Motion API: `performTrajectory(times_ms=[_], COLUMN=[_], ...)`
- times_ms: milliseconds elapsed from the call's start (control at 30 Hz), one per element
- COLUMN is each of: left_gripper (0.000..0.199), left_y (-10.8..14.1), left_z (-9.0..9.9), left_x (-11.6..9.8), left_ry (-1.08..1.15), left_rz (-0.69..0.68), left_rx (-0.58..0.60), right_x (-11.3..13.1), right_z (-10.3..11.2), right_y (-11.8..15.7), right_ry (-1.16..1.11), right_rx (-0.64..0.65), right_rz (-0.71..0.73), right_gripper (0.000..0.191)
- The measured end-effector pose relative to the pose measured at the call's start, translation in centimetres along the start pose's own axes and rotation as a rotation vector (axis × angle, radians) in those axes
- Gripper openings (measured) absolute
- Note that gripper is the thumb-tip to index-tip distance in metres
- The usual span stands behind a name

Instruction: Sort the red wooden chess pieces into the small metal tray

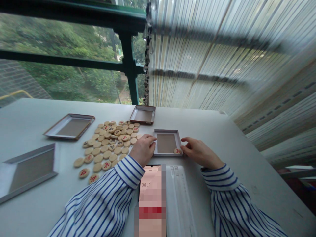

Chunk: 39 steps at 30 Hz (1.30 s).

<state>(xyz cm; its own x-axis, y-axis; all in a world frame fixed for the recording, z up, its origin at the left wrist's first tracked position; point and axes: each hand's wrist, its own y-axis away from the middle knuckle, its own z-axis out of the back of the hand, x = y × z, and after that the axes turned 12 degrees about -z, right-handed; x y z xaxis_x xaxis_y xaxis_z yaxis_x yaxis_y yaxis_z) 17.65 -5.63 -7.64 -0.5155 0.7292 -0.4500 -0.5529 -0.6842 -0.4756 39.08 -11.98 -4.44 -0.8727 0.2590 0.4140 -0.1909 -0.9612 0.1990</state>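
Note:
A small shallow box with pale grey walls and a brown-grey floor lies between my hands. In its lower right corner sits one round Chinese chess piece with a red character. My left hand is closed, its fingertips and thumb at the box's left wall. Against the right wall is the thumb of my right hand; index finger and thumb are apart, with nothing visible between them. Left of my left hand spreads a loose heap of wooden Chinese chess pieces, some showing red or black characters, others blank side up.
Behind the heap are a brown-rimmed tray and another tray. A larger grey box lies at the left. A phone and a white case are in front of me. The white table meets windows and a string curtain.

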Motion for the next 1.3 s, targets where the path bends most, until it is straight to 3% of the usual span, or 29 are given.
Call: performTrajectory(times_ms=[1133,1300], left_gripper=[0.020,0.020], left_y=[0.0,-0.4], left_z=[-0.4,0.6], left_x=[0.3,-0.1], left_ry=[-0.002,-0.010], left_rz=[-0.031,-0.011], left_rx=[-0.036,-0.096], right_x=[0.1,0.1], right_z=[-0.4,-0.4], right_y=[0.1,-0.1], right_ry=[-0.026,-0.020], right_rx=[-0.077,-0.210], right_rz=[-0.024,-0.047], right_gripper=[0.033,0.025])
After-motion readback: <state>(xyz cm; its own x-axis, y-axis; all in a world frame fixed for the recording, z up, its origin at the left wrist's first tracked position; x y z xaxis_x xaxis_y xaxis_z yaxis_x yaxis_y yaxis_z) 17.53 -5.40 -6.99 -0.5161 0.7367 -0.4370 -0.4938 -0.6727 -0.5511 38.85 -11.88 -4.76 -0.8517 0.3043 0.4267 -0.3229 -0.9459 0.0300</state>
